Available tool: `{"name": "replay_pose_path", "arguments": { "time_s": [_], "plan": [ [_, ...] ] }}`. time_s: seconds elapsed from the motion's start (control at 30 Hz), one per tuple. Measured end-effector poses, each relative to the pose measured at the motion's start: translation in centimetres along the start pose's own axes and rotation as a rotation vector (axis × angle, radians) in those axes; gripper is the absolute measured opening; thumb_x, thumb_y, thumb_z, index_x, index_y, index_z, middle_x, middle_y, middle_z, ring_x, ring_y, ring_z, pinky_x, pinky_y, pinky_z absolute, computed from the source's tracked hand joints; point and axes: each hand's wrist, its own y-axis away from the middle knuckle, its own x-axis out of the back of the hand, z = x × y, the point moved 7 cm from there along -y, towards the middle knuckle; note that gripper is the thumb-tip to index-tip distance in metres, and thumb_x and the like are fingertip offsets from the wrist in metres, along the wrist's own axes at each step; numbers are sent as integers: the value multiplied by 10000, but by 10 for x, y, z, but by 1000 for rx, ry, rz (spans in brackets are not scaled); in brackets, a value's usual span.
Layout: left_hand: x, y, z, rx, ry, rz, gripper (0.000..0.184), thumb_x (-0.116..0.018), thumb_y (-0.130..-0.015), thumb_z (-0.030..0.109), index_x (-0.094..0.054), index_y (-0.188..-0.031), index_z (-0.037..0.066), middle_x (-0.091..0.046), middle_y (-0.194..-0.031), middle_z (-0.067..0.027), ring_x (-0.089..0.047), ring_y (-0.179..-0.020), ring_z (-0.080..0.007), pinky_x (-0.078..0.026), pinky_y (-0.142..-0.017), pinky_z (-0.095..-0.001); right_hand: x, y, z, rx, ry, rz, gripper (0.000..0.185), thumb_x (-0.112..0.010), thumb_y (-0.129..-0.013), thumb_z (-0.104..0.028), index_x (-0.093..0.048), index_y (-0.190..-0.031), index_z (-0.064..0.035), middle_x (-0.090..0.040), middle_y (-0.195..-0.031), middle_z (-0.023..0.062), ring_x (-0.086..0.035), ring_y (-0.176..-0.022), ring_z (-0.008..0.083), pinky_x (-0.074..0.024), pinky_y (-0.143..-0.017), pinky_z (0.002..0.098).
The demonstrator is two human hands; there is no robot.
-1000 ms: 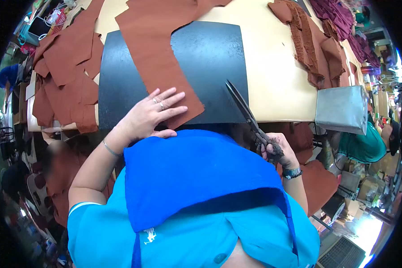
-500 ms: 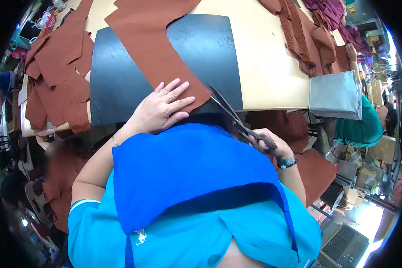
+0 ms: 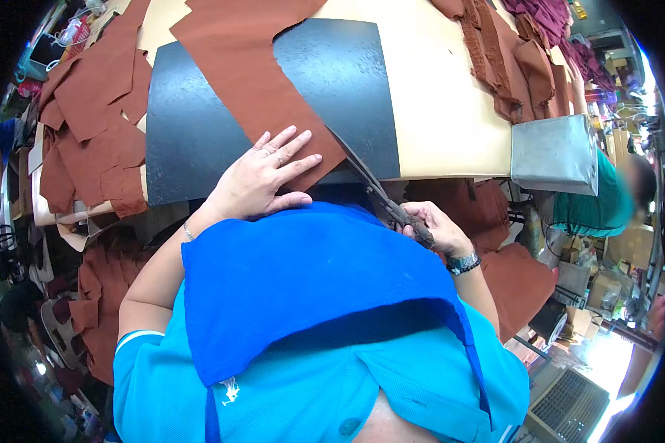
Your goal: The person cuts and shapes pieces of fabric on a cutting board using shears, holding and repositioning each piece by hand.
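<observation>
A long piece of rust-brown fabric [image 3: 251, 81] lies across a black board [image 3: 347, 74] on the table. My left hand [image 3: 262, 173] rests on its near end, palm down with the fingers spread. My right hand [image 3: 442, 227] grips the handles of large dark scissors [image 3: 378, 193]. Their blades point up and left, nearly together, with the tips at the right edge of the fabric just beyond my left fingertips.
Stacked brown fabric pieces [image 3: 96, 133] lie at the left, and more brown cloth [image 3: 532, 74] at the far right. A grey metal box [image 3: 550, 155] sits at the table's right corner. Beyond it is a person in a teal top [image 3: 587, 199]. More brown cloth [image 3: 521, 284] hangs below the table.
The scissors and my right hand have moved left, and the blades have come closer together. The fabric's near right corner looks more angular. My left hand has barely moved.
</observation>
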Motion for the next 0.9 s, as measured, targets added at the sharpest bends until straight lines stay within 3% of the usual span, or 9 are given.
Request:
{"name": "replay_pose_path", "arguments": {
  "time_s": [0.17, 0.57, 0.9],
  "plan": [
    [-1, 0, -1, -2, 0, 4, 629, -528, -869, 584, -505, -1361, 194, -339, -1501, -115, -300, -1388, -346, -287, -1103, -547, -1, 10, -10, -25, 32, 36, 270, -726, -849, -225, -525, -720, -99, -513, -650, -87, -441, -577, 1, -354, -507, 182],
    [-3, 0, 0, -13, -20, 8, 695, -553, -819, 636, -507, -1360, 202, -335, -1501, -125, -306, -1382, -359, -303, -1098, -543, -6, 1, -15, -67, -33, 24, 180, -709, -847, -161, -572, -767, -75, -555, -663, -63, -490, -577, 11, -386, -505, 175],
    [-2, 1, 0, -6, -8, 7, 702, -562, -811, 634, -503, -1363, 205, -333, -1502, -123, -304, -1384, -352, -305, -1096, -545, -8, -7, -17, -58, 10, 39, 154, -686, -870, -148, -580, -785, -75, -539, -640, -78, -445, -526, -8, -331, -450, 163]
  ]
}}
